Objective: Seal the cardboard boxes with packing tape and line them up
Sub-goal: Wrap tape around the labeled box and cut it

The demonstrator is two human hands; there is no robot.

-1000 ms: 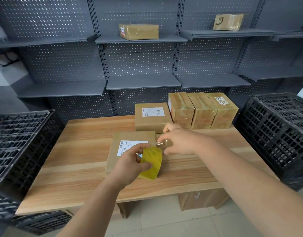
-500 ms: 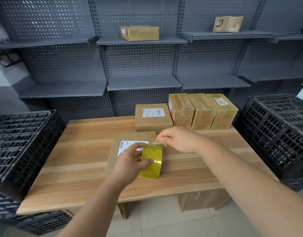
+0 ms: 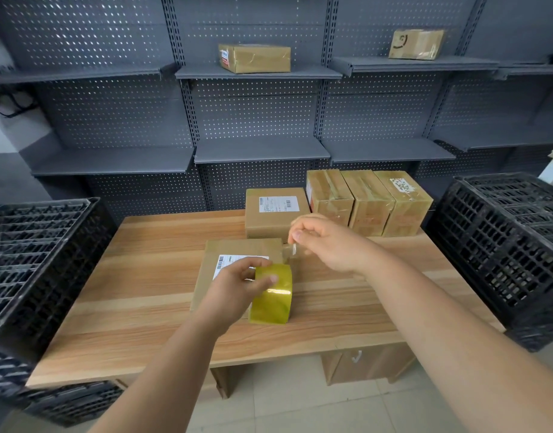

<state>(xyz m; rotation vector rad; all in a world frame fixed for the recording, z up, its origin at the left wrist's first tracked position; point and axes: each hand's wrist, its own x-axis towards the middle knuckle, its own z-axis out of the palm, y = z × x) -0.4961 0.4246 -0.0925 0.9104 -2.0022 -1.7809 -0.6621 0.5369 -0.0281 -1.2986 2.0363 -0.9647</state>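
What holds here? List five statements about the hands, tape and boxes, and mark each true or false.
1. The left hand grips the yellow tape roll. True.
2. The right hand lies flat on the wooden table. False: it pinches the tape end near the far right corner of the flat labelled box.
3. Three taped boxes stand side by side at the table's back right. True.
4. The top shelves hold nothing. False: one cardboard box and a second shelf box sit there.
5. A black crate stands left of the table. True.
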